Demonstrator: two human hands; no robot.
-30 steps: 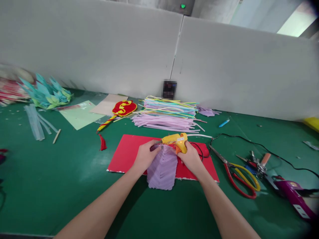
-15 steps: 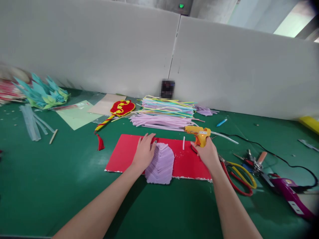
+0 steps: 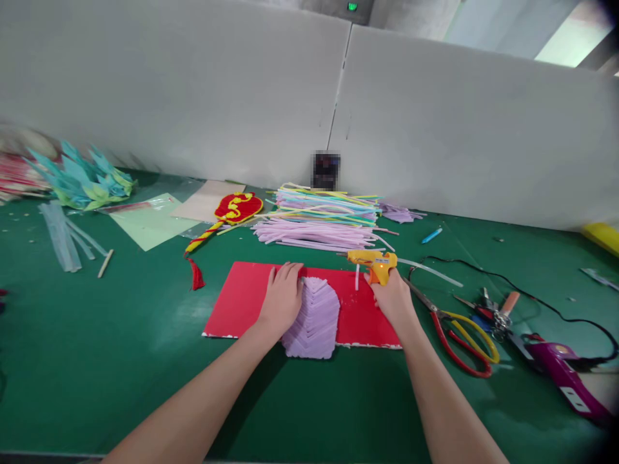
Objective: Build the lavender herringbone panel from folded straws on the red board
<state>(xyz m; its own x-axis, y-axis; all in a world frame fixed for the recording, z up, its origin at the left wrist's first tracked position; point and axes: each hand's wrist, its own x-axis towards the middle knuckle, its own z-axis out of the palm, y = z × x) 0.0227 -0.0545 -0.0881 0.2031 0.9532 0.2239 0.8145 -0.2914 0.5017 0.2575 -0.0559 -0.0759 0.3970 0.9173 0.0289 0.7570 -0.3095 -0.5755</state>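
My left hand (image 3: pixel 282 298) lies flat, fingers stretched out, on the left edge of a layered purple piece (image 3: pixel 315 317) that rests on a red board (image 3: pixel 240 298). My right hand (image 3: pixel 393 298) is wrapped round the handle of a yellow glue gun (image 3: pixel 371 263), its nozzle pointing left above the board's far right part. A short white stick (image 3: pixel 356 277) lies on the board just left of the gun. A clear glue stick pokes out of the gun's back toward the right.
A stack of pastel strips (image 3: pixel 324 218) lies behind the board. Red-and-yellow scissors (image 3: pixel 457 328), small tools (image 3: pixel 496 308), a purple device (image 3: pixel 565 379) and a black cable (image 3: pixel 541 303) are at the right. A red-and-yellow ornament (image 3: pixel 232 214), clear sticks (image 3: pixel 65 235) and teal pieces (image 3: pixel 84 180) lie left.
My right hand carried the glue gun from over the purple piece out to the right, then came back a little leftward. My left hand went from gripping the piece's top to lying flat.
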